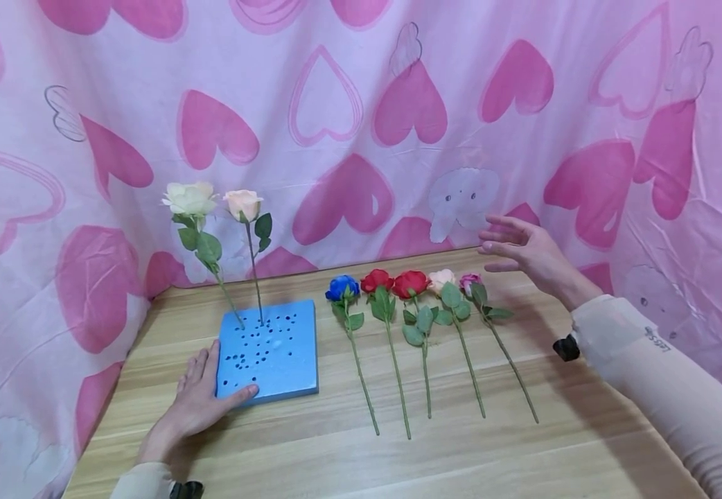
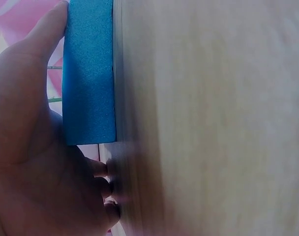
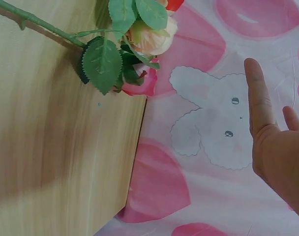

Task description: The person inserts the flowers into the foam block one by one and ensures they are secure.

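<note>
My left hand (image 1: 201, 394) rests against the near left corner of a blue foam block (image 1: 295, 374) full of small holes. Its thumb lies along the front edge and its fingers stretch along the left side; the left wrist view shows the block's side (image 2: 88, 88) against the palm. A white rose (image 1: 189, 199) and a pale peach rose (image 1: 244, 205) stand in the block's far part, the white one leaning left. Raised beyond the row of lying flowers, my right hand (image 1: 532, 255) holds nothing, its fingers extended. Nearest to it lies a magenta rose (image 1: 470, 281).
Side by side on the wooden table (image 1: 311, 457) lie a blue rose (image 1: 344, 288), two red roses (image 1: 411, 284), a pale pink rose (image 1: 443, 281) and the magenta one, stems toward me. A pink heart-patterned curtain (image 1: 261, 90) hangs behind the table and at its sides.
</note>
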### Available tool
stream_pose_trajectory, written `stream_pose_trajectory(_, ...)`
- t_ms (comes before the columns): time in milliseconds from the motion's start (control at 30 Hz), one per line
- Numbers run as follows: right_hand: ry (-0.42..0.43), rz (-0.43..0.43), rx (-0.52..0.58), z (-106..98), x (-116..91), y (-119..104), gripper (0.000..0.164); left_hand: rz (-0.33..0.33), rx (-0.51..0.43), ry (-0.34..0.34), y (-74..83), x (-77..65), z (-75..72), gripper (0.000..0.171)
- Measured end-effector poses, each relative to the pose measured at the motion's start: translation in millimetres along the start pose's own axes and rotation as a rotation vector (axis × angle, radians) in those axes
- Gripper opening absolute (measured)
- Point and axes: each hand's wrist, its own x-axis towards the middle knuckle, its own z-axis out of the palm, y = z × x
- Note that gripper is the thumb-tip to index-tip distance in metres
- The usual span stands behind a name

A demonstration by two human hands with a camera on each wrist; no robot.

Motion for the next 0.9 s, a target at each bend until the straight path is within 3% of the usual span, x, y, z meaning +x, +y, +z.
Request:
stream_pose_trajectory(267, 0.012, 0.027, -0.015, -3, -7, 6, 0.069, -0.025, 0.004, -0.030, -0.2, 1.2, 1.7, 0.137)
stream_pose_trajectory(567, -0.011, 0.070, -0.021, -10, -14, 9, 0.074, -0.016, 0.001, -0.018, 1.4, 1.2, 0.8, 0.137)
stream_pose_trajectory(900, -0.049, 0.097, -0.082, -25, -34, 33, 0.076, -0.006, -0.002, -0.007, -0.3, 1.3, 0.7, 0.137)
